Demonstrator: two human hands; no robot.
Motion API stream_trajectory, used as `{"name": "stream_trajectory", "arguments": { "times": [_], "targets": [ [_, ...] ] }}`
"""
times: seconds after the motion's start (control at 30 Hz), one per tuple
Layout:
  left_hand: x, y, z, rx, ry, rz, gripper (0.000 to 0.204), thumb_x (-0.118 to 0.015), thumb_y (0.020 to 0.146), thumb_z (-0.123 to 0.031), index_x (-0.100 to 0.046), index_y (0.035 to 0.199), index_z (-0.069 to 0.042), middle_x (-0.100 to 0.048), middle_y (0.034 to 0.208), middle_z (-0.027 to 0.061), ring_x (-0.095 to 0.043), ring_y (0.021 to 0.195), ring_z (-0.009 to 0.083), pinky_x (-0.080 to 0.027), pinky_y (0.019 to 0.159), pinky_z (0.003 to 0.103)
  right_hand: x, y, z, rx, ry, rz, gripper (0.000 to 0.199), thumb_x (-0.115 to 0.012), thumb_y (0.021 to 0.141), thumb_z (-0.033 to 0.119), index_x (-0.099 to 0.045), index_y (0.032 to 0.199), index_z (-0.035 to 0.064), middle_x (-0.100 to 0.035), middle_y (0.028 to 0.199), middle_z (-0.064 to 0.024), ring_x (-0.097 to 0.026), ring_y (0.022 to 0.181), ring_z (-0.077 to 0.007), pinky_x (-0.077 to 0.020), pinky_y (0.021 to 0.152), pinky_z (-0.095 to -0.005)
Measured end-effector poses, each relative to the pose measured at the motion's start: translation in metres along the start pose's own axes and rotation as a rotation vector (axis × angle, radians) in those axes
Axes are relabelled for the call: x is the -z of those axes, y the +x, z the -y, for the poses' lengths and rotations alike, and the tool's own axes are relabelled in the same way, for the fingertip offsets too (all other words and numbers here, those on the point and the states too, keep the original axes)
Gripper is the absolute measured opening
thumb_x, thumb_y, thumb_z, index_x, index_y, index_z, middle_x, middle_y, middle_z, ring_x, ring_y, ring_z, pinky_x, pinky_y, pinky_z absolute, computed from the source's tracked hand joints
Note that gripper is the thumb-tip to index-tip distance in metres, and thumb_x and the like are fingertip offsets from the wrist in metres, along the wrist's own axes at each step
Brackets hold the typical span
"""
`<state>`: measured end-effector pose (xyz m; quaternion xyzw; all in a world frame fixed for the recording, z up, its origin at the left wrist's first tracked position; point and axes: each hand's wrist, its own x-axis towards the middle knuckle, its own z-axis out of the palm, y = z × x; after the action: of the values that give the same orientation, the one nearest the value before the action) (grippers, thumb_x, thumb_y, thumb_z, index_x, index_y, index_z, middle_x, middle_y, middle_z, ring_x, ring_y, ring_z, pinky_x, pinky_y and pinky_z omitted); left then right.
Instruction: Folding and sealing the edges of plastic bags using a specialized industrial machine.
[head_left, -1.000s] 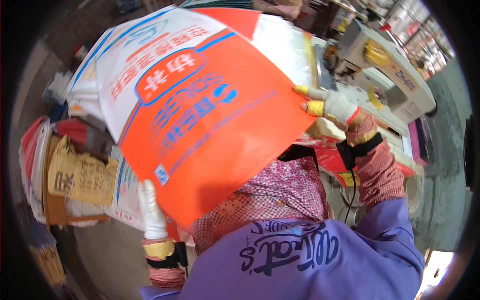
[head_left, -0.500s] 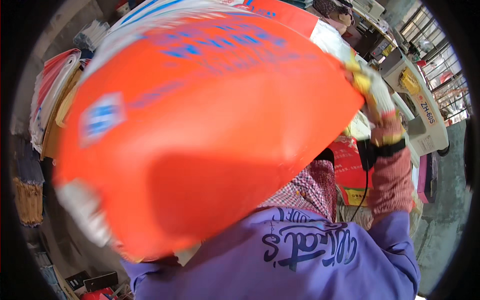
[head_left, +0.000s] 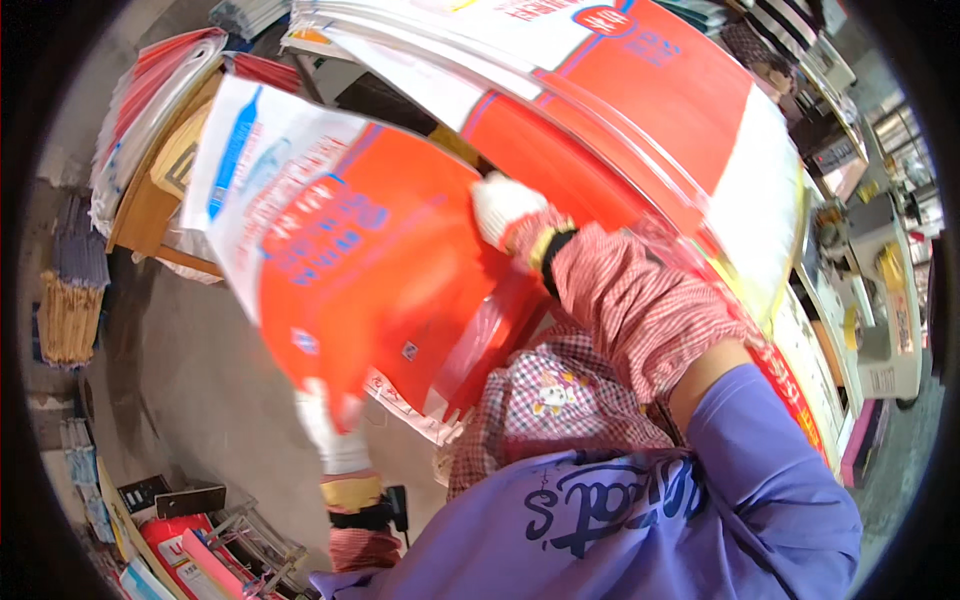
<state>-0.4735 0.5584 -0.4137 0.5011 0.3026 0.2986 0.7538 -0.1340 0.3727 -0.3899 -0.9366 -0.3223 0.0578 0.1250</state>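
The red-and-white bag (head_left: 400,260) has swung down from in front of the stack of bags (head_left: 650,120) and now sits left of it, separated. The left hand (head_left: 330,430) closes on its near corner; the right hand (head_left: 505,210) meets its right edge, fingers hidden, grip unclear.

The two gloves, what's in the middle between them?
In the head view, mostly the orange part of an orange-and-white bag stretches between the gloved left hand and the gloved right hand.
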Motion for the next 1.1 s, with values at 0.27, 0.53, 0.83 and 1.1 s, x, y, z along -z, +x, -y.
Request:
{"name": "stream_trajectory", "arguments": {
  "times": [0.27, 0.53, 0.83, 1.1],
  "targets": [
    [0.02, -0.042, 0.082, 0.822, 0.436, 0.029, 0.031, -0.054, 0.094, -0.026, -0.055, 0.108, 0.002, -0.063, 0.097, 0.0113, -0.063, 0.08, 0.0186, -0.054, 0.066, 0.034, -0.114, -0.042, -0.098, -0.02, -0.402, 0.278, 0.029, -0.053, 0.089, 0.029, -0.066, 0.112, 0.0161, -0.066, 0.096, -0.0158, -0.064, 0.09, -0.0355, -0.0491, 0.079, -0.0471],
    [-0.009, 0.019, 0.071, 0.675, 0.866, 0.158, 0.032, -0.051, 0.091, -0.029, -0.053, 0.086, 0.002, -0.058, 0.062, 0.0118, -0.054, 0.043, 0.0208, -0.043, 0.041, 0.034, -0.146, -0.004, -0.121, 0.069, -0.455, 0.189, 0.021, -0.054, 0.085, 0.022, -0.068, 0.097, 0.0127, -0.066, 0.082, -0.0127, -0.062, 0.074, -0.0292, -0.0496, 0.064, -0.0435],
    [-0.027, 0.056, 0.06, 0.413, 1.97, 0.505, 0.037, -0.058, 0.086, -0.035, -0.062, 0.094, 0.001, -0.064, 0.079, 0.0168, -0.066, 0.072, 0.0299, -0.052, 0.068, 0.04, -0.173, -0.039, -0.098, 0.141, -0.193, 0.256, 0.019, -0.056, 0.082, 0.025, -0.068, 0.08, 0.0104, -0.064, 0.074, -0.0106, -0.061, 0.067, -0.0267, -0.0492, 0.058, -0.0413],
    [-0.31, 0.047, -0.036, -0.574, 0.9, 0.857, 0.017, -0.066, 0.083, -0.008, -0.063, 0.096, 0.003, -0.065, 0.09, 0.0147, -0.062, 0.082, 0.0293, -0.049, 0.076, 0.034, 0.005, -0.151, -0.031, 0.196, 0.449, 0.353, 0.038, -0.064, 0.071, 0.025, -0.069, 0.106, 0.0098, -0.068, 0.098, -0.015, -0.065, 0.09, -0.0335, -0.0515, 0.078, -0.0441]
  ]
}}
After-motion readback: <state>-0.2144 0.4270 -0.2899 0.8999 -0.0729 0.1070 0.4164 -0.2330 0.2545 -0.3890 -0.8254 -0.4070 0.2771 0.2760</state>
